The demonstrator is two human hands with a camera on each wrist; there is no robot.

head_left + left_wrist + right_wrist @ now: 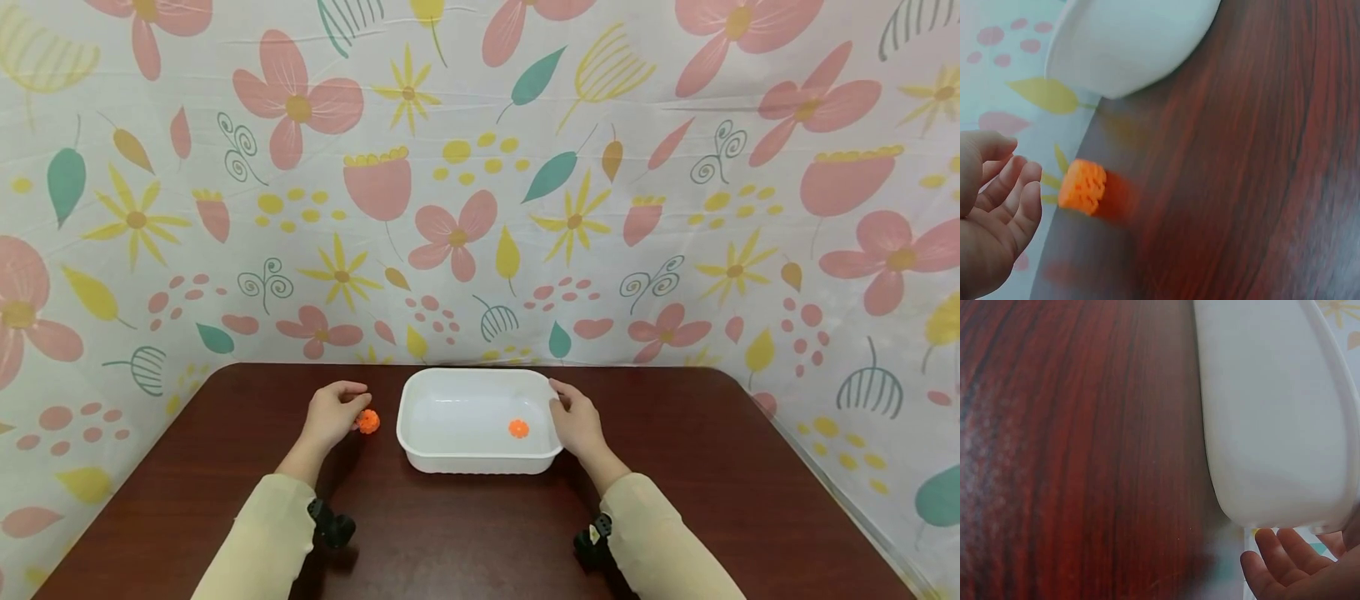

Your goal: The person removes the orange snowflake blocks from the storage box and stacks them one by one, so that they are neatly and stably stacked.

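Left of the white basin [480,464], a small orange piece with a scalloped, flower-like outline [368,421] is close beside my left hand [335,418]. In the left wrist view, the piece [1084,187] shows a grooved side, and a gap separates it from the loosely bent fingers [1027,203]. My right hand [576,421] holds the basin's right end at the rim. Several of its fingers [1285,556] show past the basin's end in the right wrist view, the thumb mostly hidden. Inside the basin, toward the right, lies another flat orange flower-shaped piece [518,428].
The dark reddish-brown wooden table [450,533] has rounded far corners. Right behind it hangs a white cloth [465,325] printed with flowers and leaves. A black wrist camera sits on each cuff, the left one [332,525] and the right one [592,542].
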